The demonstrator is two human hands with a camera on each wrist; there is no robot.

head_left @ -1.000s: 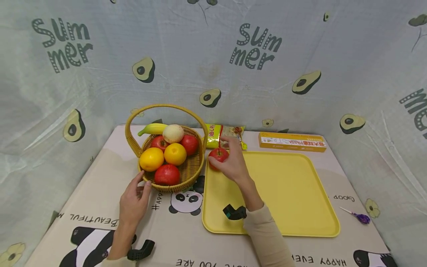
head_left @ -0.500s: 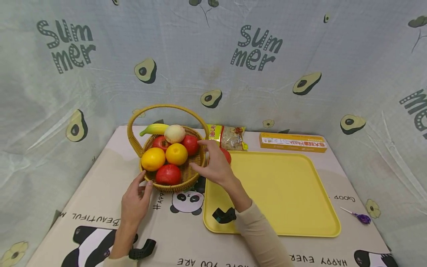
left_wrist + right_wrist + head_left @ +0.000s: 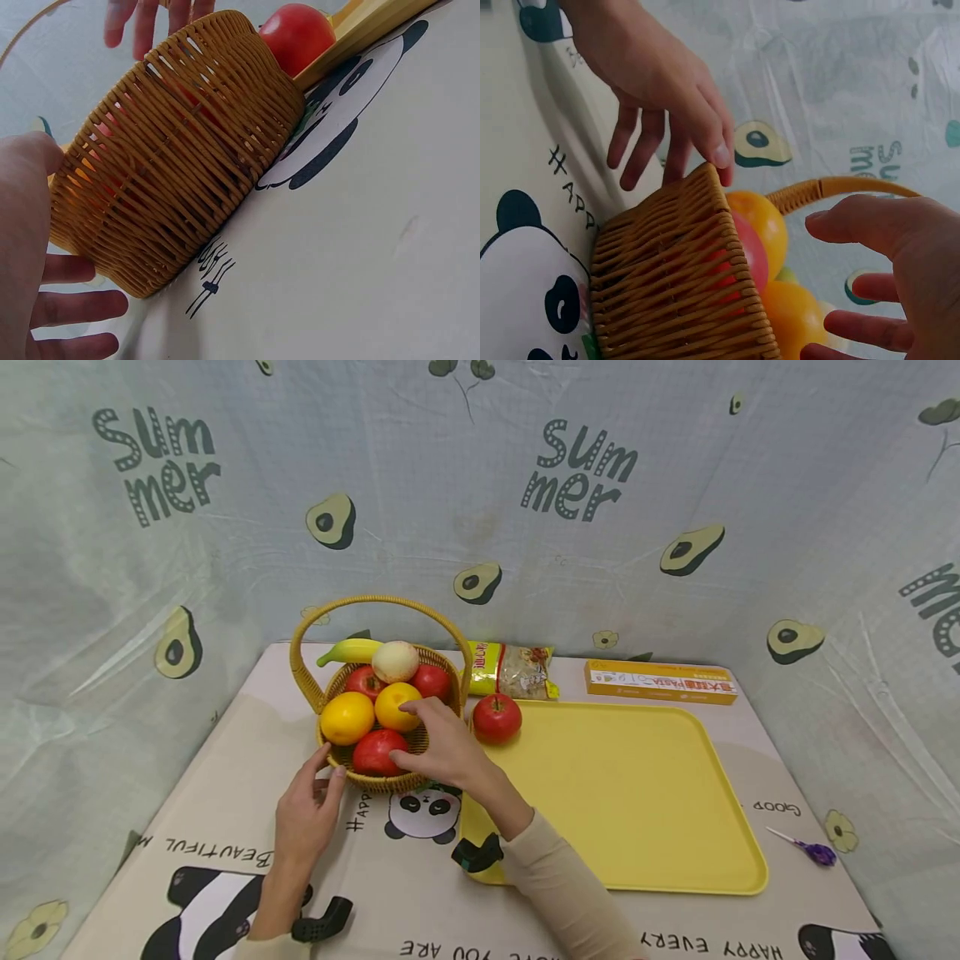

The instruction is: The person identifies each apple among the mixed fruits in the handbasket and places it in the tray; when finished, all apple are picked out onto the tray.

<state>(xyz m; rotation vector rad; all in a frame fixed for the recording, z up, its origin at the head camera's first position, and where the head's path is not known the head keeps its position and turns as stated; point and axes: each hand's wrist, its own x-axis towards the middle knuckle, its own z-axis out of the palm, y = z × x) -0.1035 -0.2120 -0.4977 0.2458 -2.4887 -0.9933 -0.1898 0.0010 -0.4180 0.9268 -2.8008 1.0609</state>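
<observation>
In the head view, a wicker basket holds a banana, a pale round fruit, two oranges, two red apples and, at the front, a smooth red fruit. My left hand pinches the near-left rim between thumb and index finger; its other fingers hang outside the wicker. Over the basket's right side hovers my right hand, thumb and fingers spread above the front red fruit and the right orange, holding nothing. A red apple sits on the yellow tray's far-left corner.
The yellow tray lies right of the basket. Behind it are a yellow snack packet and an orange pasta box. A purple lollipop lies at the right. The basket's tall handle arches over the fruit.
My right hand has let go of the apple at the tray's far-left corner and moved left over the basket. My left hand stays at the basket rim.
</observation>
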